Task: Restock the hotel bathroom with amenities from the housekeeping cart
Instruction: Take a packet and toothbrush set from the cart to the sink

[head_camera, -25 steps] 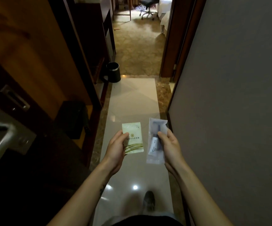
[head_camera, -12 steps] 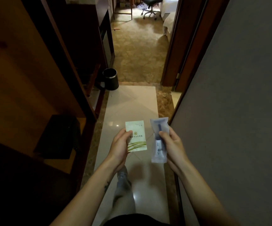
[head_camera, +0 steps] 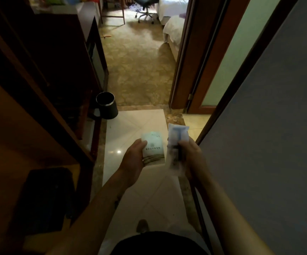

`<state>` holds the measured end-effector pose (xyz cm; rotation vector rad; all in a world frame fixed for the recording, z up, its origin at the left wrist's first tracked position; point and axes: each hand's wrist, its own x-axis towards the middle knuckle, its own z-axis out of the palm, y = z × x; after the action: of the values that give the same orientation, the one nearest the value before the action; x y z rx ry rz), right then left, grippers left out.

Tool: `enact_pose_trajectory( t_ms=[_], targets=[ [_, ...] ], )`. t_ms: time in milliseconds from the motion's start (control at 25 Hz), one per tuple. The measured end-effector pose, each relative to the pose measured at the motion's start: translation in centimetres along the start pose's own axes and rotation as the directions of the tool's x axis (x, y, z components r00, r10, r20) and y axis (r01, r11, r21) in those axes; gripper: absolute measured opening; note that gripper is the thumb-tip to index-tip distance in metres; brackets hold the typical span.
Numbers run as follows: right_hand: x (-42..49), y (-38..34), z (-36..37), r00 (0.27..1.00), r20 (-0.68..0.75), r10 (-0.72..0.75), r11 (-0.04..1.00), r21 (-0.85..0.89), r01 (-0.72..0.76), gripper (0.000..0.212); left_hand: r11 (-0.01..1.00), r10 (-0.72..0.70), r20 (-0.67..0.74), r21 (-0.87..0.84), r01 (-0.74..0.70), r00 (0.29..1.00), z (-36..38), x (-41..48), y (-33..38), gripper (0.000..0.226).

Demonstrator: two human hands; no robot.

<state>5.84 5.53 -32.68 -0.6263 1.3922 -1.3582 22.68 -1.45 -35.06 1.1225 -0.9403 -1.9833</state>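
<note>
2 items carried: a pale green sachet (head_camera: 153,150) in the left hand (head_camera: 133,160) and a clear razor pouch (head_camera: 177,142) in the right hand (head_camera: 192,157). They are just beside each other at lower centre of the frame, above the white tile floor (head_camera: 139,124).
Left grip: thumb laid on the sachet's left edge, fingers hidden behind it, so a pinch on that edge.
Right grip: fingers curled round the pouch's middle from the right; motion blur hides the finer detail.
Change over the last 1 s: the door handle that filled the lower left has gone out of frame. The black wastebin (head_camera: 106,105) has slid down toward mid-left and looks nearer. An open doorway (head_camera: 241,52) with a green-lit wall inside has come into view at upper right. Both hands hold the same 2 items as before.
Meaning for the task: the person is walking in along the corridor with the amenities. That doorway is probably the bathroom, so the carry looks near its end, with nothing set down yet.
Sachet axis: long axis runs bottom to top of the frame, leaning a little right. The printed face is toward the camera and the striped end is nearest the wrist.
Pouch axis: also bottom to top, leaning slightly right. The razor's T-shaped head is at the upper end and its handle runs down into the fingers.
Beyond: an office chair (head_camera: 145,8) and a bed (head_camera: 172,32) at the top of the frame.
</note>
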Motion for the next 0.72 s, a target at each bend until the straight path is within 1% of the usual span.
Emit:
enact_pose_trajectory(
  t_ms=[160,240,400,560,720],
  targets=[
    [6.3,-2.8,1.5,0.993,-0.106,0.043,0.999,0.015,-0.042,0.026,0.998,0.005,0.046,0.064,-0.008,0.999,-0.4,5.9,4.6,0.029],
    [9.7,-3.9,2.0,0.991,-0.122,0.053,0.999,0.017,-0.051,0.028,0.997,0.003,0.037,0.077,-0.006,0.999,-0.5,9.5,6.4,0.028],
    [17.3,-5.1,2.0,0.986,-0.162,0.032,0.999,-0.01,-0.034,0.026,0.997,0.019,0.023,0.074,-0.02,1.0,0.1,16.9,9.2,0.027],
    [26.4,-5.9,1.1,0.982,-0.167,0.083,0.996,0.046,-0.076,0.025,0.997,0.011,0.011,0.077,-0.011,1.0,1.4,25.4,11.1,0.027],
    [35.7,-9.4,-0.2,0.969,-0.23,0.086,0.996,0.033,-0.08,0.023,0.993,-0.039,-0.031,0.11,0.043,0.999,4.3,33.8,14.8,0.028]
  ],
)
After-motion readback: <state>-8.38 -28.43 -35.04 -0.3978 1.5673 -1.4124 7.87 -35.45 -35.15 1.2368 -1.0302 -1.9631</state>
